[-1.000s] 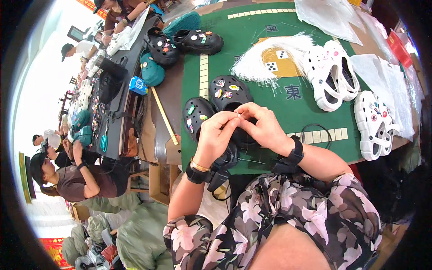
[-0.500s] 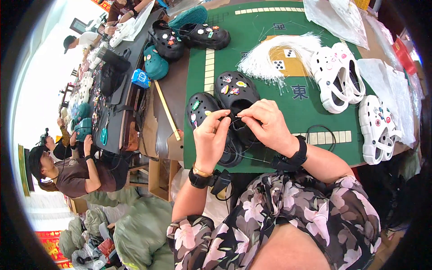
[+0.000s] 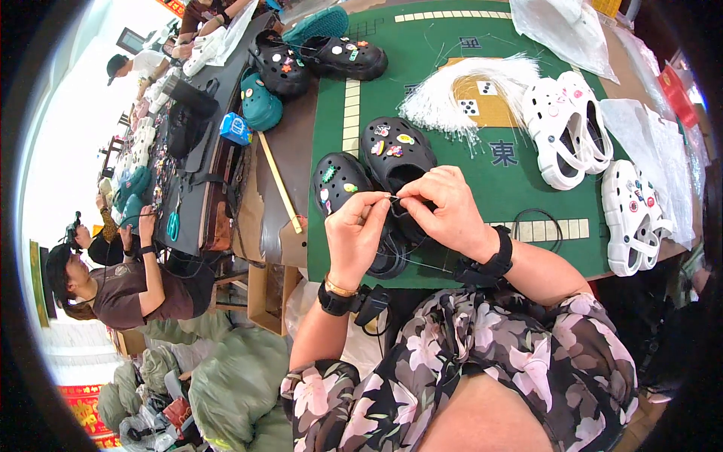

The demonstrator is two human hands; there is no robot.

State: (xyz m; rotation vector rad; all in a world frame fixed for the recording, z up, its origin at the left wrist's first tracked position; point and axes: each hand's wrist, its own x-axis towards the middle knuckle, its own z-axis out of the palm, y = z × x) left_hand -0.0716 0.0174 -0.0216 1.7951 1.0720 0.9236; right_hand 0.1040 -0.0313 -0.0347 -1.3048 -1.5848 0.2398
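Note:
A pair of black clogs decorated with colourful charms lies in front of me on the green table mat; the right clog (image 3: 399, 143) sits slightly farther than the left clog (image 3: 340, 175). Over their openings, my left hand (image 3: 355, 230) and my right hand (image 3: 450, 211) meet with thumbs and forefingers pinched. Between the fingertips they hold the ends of a thin clear plastic string (image 3: 429, 266), whose loop hangs down by the heels. My hands hide much of the clogs' rear halves.
Beyond the clogs lies a bundle of white plastic strings (image 3: 471, 94). White clogs (image 3: 561, 132) stand to the right beside clear plastic bags (image 3: 648, 143). Back left are more black clogs (image 3: 343, 59), a teal clog (image 3: 261, 102) and a wooden stick (image 3: 279, 183). Co-workers sit at the left table.
My fingertips have come together, closing the small gap between my hands at the string's ends. The clogs have hardly moved.

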